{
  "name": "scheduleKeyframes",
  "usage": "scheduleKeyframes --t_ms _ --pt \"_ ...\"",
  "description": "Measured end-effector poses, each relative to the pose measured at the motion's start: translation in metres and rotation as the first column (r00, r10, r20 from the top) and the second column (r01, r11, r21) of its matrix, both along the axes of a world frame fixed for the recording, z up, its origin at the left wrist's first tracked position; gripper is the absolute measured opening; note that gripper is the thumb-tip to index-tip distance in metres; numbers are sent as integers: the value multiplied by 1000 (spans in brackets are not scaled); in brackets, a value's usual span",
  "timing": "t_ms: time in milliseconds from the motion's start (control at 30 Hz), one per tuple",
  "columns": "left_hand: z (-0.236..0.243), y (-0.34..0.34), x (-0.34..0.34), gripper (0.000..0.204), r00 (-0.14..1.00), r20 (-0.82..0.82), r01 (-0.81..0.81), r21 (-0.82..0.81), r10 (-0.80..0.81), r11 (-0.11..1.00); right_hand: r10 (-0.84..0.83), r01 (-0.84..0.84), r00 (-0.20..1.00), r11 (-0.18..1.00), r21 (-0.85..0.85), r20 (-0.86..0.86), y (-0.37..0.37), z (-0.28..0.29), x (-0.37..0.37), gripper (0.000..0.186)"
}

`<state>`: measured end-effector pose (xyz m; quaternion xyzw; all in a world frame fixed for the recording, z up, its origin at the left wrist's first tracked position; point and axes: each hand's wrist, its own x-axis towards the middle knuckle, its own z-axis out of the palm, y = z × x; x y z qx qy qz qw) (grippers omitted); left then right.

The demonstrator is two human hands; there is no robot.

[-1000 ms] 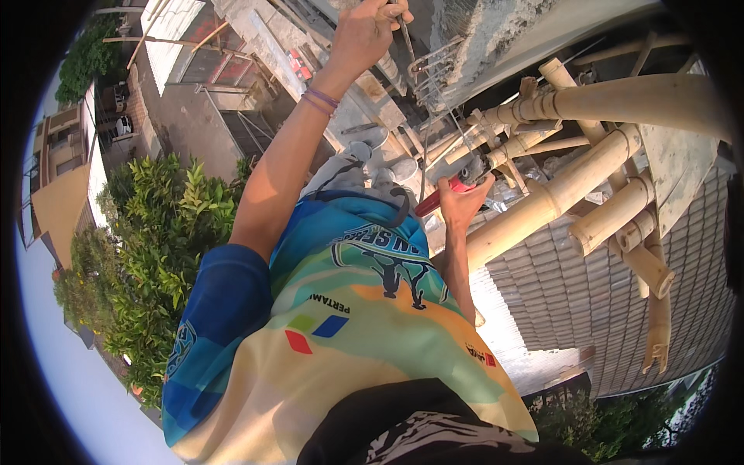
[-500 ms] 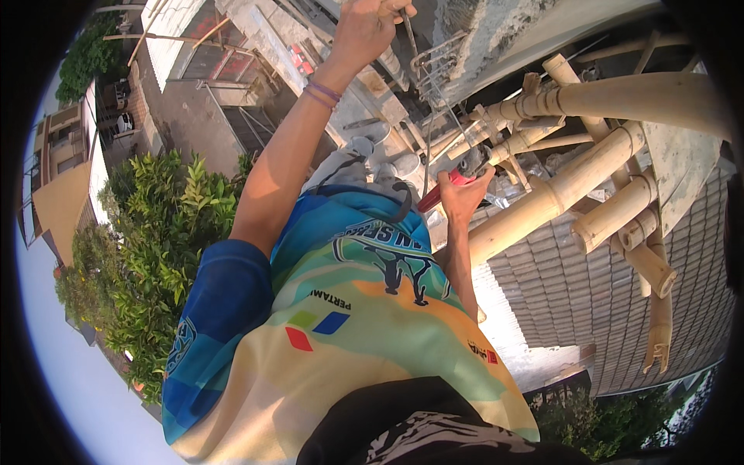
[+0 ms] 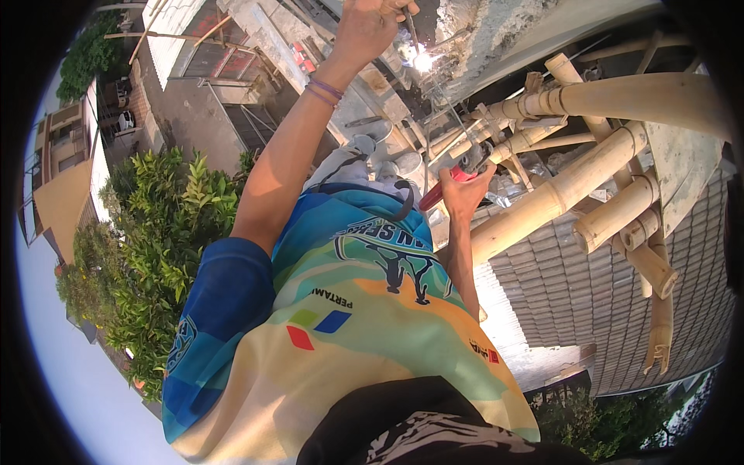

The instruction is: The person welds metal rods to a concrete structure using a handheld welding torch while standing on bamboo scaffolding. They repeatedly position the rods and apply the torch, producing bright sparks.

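Note:
My left hand (image 3: 370, 27) is at the top edge, its fingers closed round a short dark metal rod (image 3: 411, 31) that points down. Just below the rod's lower end a bright white welding arc (image 3: 422, 60) glares over bent steel bars beside a rough concrete edge (image 3: 457, 35). My right hand (image 3: 466, 192), at mid-height right of my body, is wrapped round a red welding electrode holder (image 3: 435, 195). A thin welding electrode (image 3: 456, 115) runs from its jaws up toward the arc. The glare hides the spot where the metal pieces meet.
Thick bamboo poles (image 3: 542, 205) cross the right side as scaffolding, some lashed together. Below them lies a grey tiled roof (image 3: 558, 302). Buckets (image 3: 407, 163) stand past my waist near wooden planks (image 3: 380, 93). A leafy tree (image 3: 163, 232) and the ground far below show at left.
A bright arc has lit up at the electrode's tip by the steel bars, below the rod in my left hand. Both hands stay almost in place.

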<state>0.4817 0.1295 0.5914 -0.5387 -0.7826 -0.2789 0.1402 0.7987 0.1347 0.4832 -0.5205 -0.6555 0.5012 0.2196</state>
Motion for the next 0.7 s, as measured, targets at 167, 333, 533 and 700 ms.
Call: scheduleKeyframes --t_ms 167,333,533,700 --pt "-5 1 -2 13 1000 -21 11 66 -10 998 4 -4 1000 1000 11 22 1 2 -2 69" --pt "-8 -1 -3 15 998 -56 7 -2 -7 1000 -11 11 1000 1000 -5 19 1 2 -4 68" --pt "-5 1 -3 15 1000 -10 -4 7 4 1000 -5 5 1000 1000 3 -12 1 5 -6 67" --pt "-3 2 -1 15 1000 4 -6 7 6 1000 -11 10 1000 1000 25 16 2 3 -7 68"
